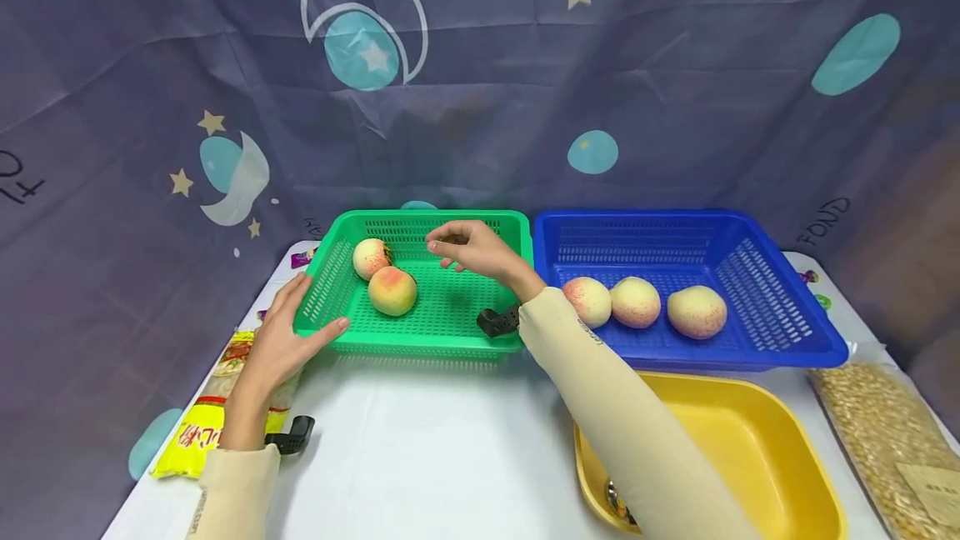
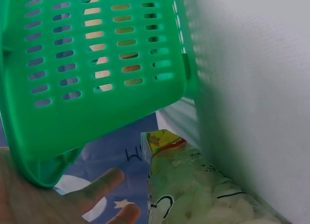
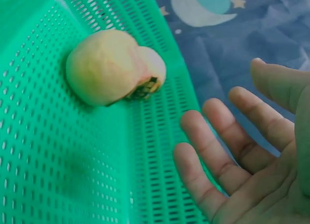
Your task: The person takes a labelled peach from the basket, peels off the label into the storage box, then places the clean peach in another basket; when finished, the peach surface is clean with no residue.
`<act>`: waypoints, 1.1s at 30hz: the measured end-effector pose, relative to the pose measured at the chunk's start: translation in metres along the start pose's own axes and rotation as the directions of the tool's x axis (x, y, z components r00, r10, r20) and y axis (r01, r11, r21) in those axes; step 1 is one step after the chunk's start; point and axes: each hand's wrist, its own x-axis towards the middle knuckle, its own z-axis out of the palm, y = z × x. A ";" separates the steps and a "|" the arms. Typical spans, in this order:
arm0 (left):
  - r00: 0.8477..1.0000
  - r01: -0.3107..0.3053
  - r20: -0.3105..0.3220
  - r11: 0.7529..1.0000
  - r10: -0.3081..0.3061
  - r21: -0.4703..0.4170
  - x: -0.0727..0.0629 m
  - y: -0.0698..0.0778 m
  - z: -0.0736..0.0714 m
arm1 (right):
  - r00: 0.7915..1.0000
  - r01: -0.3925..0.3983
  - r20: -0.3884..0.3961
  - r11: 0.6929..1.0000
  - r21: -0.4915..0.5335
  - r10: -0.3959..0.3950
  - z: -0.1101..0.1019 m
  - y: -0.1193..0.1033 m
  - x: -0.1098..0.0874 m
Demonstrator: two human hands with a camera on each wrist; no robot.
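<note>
My right hand hovers over the green basket with its fingers loosely bent; the right wrist view shows nothing in the palm. Inside that basket, toward its left side, lie two peaches: a yellow-orange one in front and a paler one with a dark patch behind it. At the basket's left front corner is my left hand, thumb and fingers spread against the rim. To the right, a blue basket contains three pale pink-speckled peaches along its front, partly overlapped by my right sleeve.
A yellow basin stands in front of the blue basket, partly behind my right forearm, with small shiny items inside. A bag of yellow kernels lies at the right edge. Under my left arm is a yellow-printed food bag. A patterned curtain hangs behind.
</note>
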 end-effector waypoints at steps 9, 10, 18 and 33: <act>1.000 -0.008 -0.011 1.000 0.008 -0.013 0.002 0.002 0.002 | 0.998 -0.053 0.015 0.998 0.032 0.053 0.009 0.011 0.019; 1.000 -0.008 -0.010 1.000 0.008 -0.013 0.002 0.002 0.001 | 0.997 -0.069 0.024 0.997 0.031 0.068 0.011 0.013 0.021; 1.000 -0.002 -0.005 1.000 0.002 -0.012 0.001 -0.001 0.002 | 0.991 -0.104 0.078 0.993 -0.062 0.109 0.024 0.022 0.037; 1.000 0.009 -0.008 1.000 -0.010 -0.016 0.002 -0.004 0.003 | 0.972 -0.121 0.155 0.941 -0.316 0.177 0.055 0.024 0.056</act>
